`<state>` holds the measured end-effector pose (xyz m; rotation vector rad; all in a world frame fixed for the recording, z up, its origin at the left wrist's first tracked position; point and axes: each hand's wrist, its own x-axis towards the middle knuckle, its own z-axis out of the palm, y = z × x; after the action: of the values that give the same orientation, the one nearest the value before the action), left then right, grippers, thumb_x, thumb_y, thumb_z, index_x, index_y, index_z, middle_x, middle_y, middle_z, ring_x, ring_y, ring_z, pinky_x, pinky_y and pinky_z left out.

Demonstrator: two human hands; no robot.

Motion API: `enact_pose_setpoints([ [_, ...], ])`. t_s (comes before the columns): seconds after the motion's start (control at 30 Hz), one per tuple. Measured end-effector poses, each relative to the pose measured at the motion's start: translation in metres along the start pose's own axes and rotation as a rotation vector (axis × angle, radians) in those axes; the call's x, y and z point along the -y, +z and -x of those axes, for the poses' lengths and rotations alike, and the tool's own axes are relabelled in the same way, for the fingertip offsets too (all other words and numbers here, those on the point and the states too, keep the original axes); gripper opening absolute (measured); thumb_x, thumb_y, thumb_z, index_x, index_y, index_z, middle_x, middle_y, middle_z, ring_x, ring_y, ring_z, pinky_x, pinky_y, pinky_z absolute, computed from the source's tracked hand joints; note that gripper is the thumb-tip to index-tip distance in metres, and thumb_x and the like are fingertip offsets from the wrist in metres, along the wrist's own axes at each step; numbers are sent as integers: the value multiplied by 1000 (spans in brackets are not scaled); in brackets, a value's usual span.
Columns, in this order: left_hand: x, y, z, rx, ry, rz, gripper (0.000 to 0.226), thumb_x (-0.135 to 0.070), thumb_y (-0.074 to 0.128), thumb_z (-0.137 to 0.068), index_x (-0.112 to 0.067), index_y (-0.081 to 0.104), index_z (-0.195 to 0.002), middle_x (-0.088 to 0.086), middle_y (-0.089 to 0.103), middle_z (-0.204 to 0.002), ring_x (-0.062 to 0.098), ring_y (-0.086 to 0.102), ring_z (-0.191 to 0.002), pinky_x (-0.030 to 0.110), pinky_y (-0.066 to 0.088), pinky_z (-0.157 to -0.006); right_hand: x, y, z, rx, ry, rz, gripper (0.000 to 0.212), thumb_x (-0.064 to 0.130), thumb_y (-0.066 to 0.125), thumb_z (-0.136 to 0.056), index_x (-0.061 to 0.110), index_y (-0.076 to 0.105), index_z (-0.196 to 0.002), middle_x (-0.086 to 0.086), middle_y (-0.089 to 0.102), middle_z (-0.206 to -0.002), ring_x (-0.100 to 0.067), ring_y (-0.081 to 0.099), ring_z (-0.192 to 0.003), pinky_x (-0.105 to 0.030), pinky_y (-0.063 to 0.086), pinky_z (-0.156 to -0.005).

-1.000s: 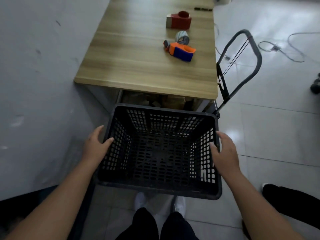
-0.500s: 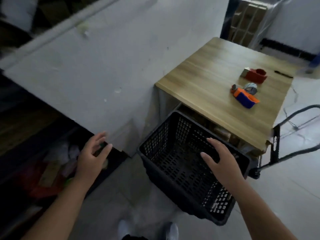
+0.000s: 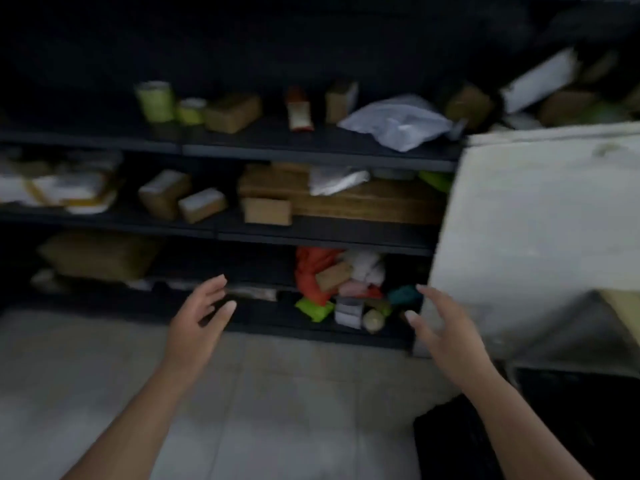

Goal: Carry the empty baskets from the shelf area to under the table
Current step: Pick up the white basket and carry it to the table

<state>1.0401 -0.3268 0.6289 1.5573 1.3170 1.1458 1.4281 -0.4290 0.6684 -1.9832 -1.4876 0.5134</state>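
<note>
Both hands empty, fingers spread, held apart over the floor: left hand (image 3: 199, 318), right hand (image 3: 441, 332). Dark shelf (image 3: 311, 233) at 12 o'clock holds boxes and bags; no basket discernible there (blurred). One black basket (image 3: 588, 417) sits at 4 o'clock, nearer the right hand, beneath the bench (image 3: 623, 306). Long axis unclear.

Dark shelf (image 3: 311, 233), brown boxes (image 3: 266, 211), lime-green cans (image 3: 156, 100), red-orange bag (image 3: 310, 268), pale grey floor tiles (image 3: 277, 393)
</note>
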Motion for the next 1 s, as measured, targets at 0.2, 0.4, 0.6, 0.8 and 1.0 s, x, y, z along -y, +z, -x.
enact_pose_setpoints([
  [0.2, 34, -188, 34, -310, -92, -16, 43, -61, 67, -79, -59, 59, -121, -27, 63, -128, -1, 58, -121, 36, 47, -100, 165, 135, -37, 172, -219, -109, 68, 61, 53, -77, 29, 51, -137, 12, 53, -129, -5, 47, -115, -27, 38, -97],
  [0.4, 56, -329, 83, -614, -182, -58, 43, -60, 67, -77, -65, 57, -119, -33, 61, -126, -2, 59, -118, 34, 47, -101, 293, 254, -43, 386, -420, -175, 56, 48, 62, -86, 34, 48, -139, 20, 44, -131, 1, 40, -122, -21, 34, -97],
  [0.6, 87, -414, 130, -878, -310, -55, 45, -42, 71, -81, -41, 61, -125, -10, 70, -121, 7, 66, -109, 36, 53, -94, 399, 357, -54, 643, -547, -218, 56, 43, 66, -86, 31, 49, -138, 12, 48, -138, -4, 43, -123, -26, 36, -100],
  [0.8, 108, -489, 154, -1172, -420, -142, 40, -18, 70, -92, -30, 60, -129, -5, 69, -121, 0, 66, -102, 19, 52, -82, 507, 473, -80, 864, -716, -226, 61, 48, 64, -85, 29, 49, -141, 7, 49, -144, -10, 45, -130, -37, 40, -108],
  [1.0, 112, -545, 176, -1462, -562, -252, 38, -22, 68, -93, -32, 56, -128, -6, 66, -121, -3, 63, -101, 16, 48, -78, 628, 590, -87, 1054, -934, -180, 61, 48, 63, -87, 28, 47, -142, 6, 47, -145, -12, 46, -130, -37, 41, -107],
])
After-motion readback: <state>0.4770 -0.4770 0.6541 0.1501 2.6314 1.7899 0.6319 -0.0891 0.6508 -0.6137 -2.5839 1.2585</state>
